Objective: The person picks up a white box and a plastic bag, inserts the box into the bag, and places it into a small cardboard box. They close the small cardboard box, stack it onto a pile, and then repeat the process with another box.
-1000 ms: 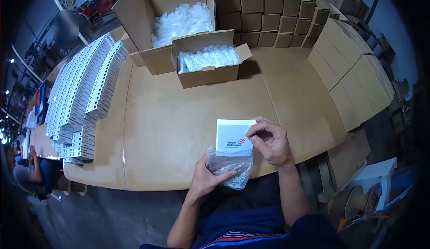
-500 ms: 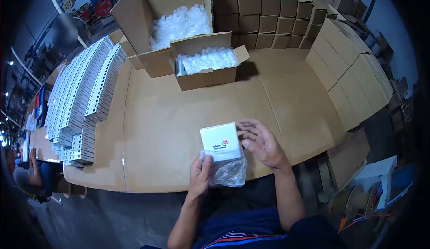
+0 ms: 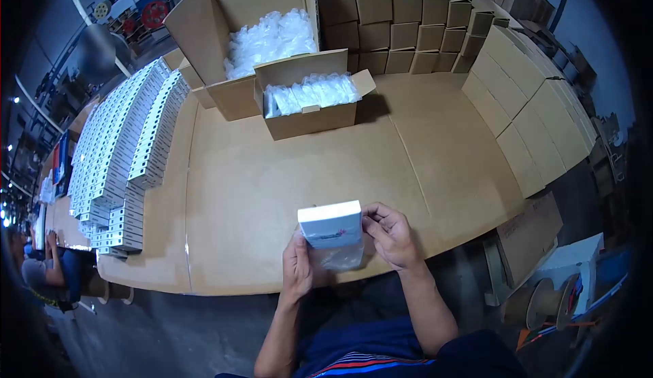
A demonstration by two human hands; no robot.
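A white box (image 3: 330,223) with small print is tilted above the near edge of the brown table (image 3: 292,174), its lower part inside a clear plastic bag (image 3: 340,257). My left hand (image 3: 297,266) is closed on the bag at the left side of the box. At the right side, my right hand (image 3: 391,236) pinches the bag's edge beside the box. Farther back, a small open carton (image 3: 313,125) holds clear-wrapped items.
A large open carton (image 3: 235,99) full of clear plastic stands behind the small one. White boxes (image 3: 119,140) are stacked at left, brown cartons (image 3: 405,35) at the back, more cartons (image 3: 527,106) at right. A person (image 3: 54,269) sits at far left.
The white box has tipped so its top edge faces up, and sits slightly lower. My right hand has moved down and left and closed at the bag's edge.
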